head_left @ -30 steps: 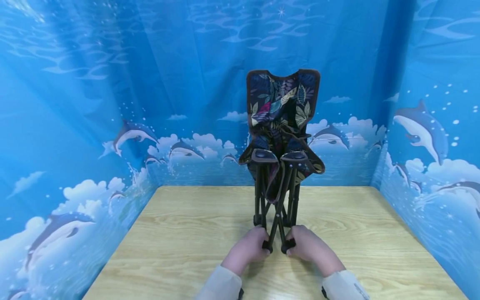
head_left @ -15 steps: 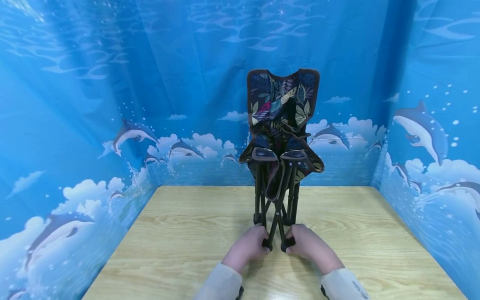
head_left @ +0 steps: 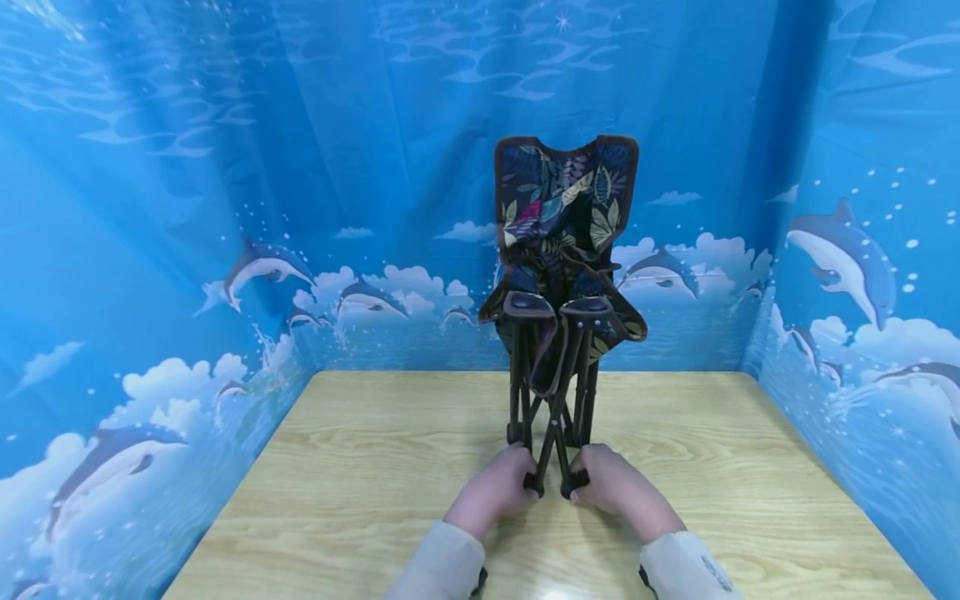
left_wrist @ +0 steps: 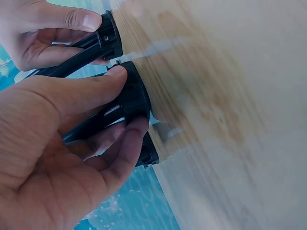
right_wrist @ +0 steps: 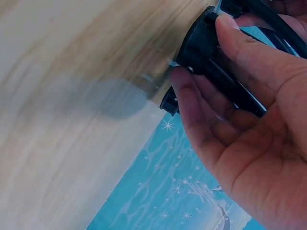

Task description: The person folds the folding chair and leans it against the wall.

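Note:
A small folding camp chair (head_left: 566, 192) with dark leaf-print fabric and black crossed legs stands upright on the table, its legs drawn close together. My left hand (head_left: 501, 483) pinches the left front foot; in the left wrist view, thumb and fingers close around that black plastic foot (left_wrist: 135, 91). On the other side, my right hand (head_left: 611, 482) holds the right front foot, and the right wrist view has the thumb and fingers on either side of this foot (right_wrist: 195, 45). The seat cloth hangs folded between the legs. Fabric partly hides the rear legs.
The chair stands on a light wood-grain table (head_left: 375, 467). Blue curtains (head_left: 360, 167) printed with dolphins and clouds surround it at the back and both sides, with the back curtain close behind the chair.
Both hands and the chair's front feet have shifted slightly away from me, and the seat fabric sits a touch higher in view. Each hand keeps its grip.

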Motion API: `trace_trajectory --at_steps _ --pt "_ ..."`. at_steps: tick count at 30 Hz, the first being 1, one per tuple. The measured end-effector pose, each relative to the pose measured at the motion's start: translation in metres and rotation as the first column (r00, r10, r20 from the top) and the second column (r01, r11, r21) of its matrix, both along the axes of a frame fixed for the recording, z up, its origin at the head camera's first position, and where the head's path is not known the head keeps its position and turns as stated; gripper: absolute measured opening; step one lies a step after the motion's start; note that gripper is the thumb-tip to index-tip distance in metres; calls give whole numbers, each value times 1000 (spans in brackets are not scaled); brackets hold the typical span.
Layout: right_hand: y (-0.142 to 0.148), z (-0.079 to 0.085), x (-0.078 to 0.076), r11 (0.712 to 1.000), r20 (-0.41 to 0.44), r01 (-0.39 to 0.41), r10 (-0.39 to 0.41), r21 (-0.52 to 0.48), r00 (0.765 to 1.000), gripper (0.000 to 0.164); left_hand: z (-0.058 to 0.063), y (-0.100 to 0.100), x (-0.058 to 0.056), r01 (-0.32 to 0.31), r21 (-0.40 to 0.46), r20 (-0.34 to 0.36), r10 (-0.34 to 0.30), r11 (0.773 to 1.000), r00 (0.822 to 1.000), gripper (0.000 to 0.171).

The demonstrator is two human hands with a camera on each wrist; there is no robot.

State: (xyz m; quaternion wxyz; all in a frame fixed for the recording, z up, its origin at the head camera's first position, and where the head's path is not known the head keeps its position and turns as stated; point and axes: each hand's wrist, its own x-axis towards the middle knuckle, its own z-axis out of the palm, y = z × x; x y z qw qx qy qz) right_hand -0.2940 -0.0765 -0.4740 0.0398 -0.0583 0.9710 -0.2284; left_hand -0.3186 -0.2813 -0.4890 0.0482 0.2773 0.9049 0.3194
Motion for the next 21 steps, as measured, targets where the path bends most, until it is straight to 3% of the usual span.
trace_trajectory --at_steps 21 --pt "2 0 -7 1000 1 3 -3 9 1000 30 -6 2 -14 17 -8 -23 -17 1000 1000 20"
